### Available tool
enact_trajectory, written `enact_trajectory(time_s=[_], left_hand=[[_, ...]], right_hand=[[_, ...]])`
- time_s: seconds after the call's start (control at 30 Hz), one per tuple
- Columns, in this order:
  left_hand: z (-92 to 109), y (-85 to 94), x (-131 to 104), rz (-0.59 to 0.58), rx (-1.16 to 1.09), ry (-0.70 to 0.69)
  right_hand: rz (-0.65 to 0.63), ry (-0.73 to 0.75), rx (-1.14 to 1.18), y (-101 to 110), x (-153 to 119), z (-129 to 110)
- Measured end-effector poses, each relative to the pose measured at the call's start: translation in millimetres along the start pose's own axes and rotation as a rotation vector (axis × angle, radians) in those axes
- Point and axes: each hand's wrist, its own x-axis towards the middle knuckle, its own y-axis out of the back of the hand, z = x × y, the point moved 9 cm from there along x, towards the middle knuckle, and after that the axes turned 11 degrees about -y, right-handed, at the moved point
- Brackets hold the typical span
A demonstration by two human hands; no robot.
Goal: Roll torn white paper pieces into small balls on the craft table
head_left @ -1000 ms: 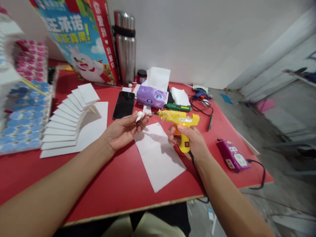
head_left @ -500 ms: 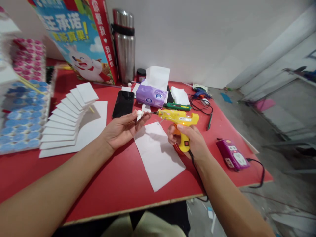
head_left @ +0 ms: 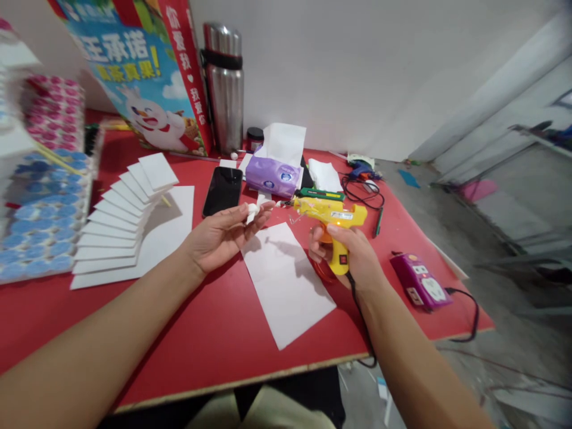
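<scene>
Pinching a small white piece (head_left: 252, 213) over the worktop (head_left: 192, 333), the L hand (head_left: 221, 239) sits nr the glue gun (head_left: 322, 208), R hand (head_left: 360, 253) fingers curled round its grip, gluing prob. part-done, piece not yet set down.

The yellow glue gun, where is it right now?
In the head view, the yellow glue gun is just right of the middle, held in the right hand, its nozzle pointing toward the left hand.

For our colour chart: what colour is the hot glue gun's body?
The hot glue gun's body is yellow, clearest in head view.
</scene>
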Motion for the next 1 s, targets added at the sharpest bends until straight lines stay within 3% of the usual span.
enact_trajectory(time_s=[0.13,0.57,1.0], left_hand=[[-2.1,-5.4,-2.1,-0.091,0.037,0.013],[-2.4,1.1,0.4,-0.036,0.058,0.007],[-5.4,-0.1,2.3,-0.084,0.047,0.017]], right_hand=[[-0.018,-0.025,-0.034,-3.7,-3.1,-0.5],[-0.065,-0.06,-0.091,-7.4,-2.4,5.0],[-0.051,-0.05,-0.077,-6.0,-2.5,5.2]])
